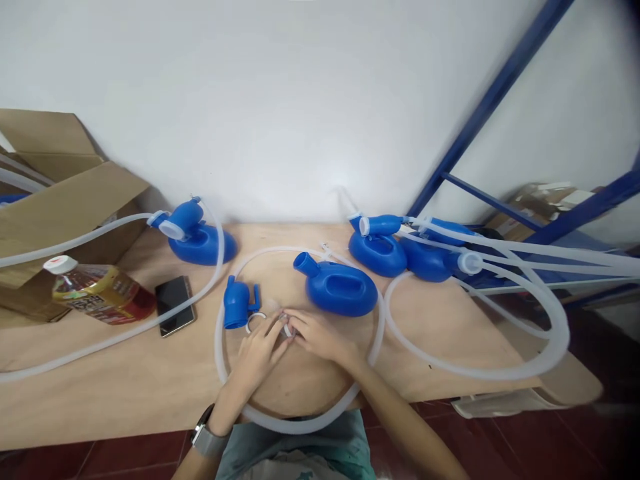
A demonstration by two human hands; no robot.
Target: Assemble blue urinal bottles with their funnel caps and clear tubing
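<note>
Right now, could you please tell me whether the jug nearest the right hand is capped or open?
The jug is open: its blue neck is bare, with no cap on it.

On our table [450, 327], we see a jug [345, 305] with a cup [237, 303] to its left, both inside a tubing loop [300, 425]. Farther left lies a phone [173, 297], then a bottle [95, 293] before a carton [80, 207]; behind, right, two other jugs [360, 247] sit near a rack [487, 87].

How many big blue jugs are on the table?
4: left jug near the cardboard box, middle jug beyond the right hand, third jug and fourth jug side by side at right. More could be hidden.
</note>
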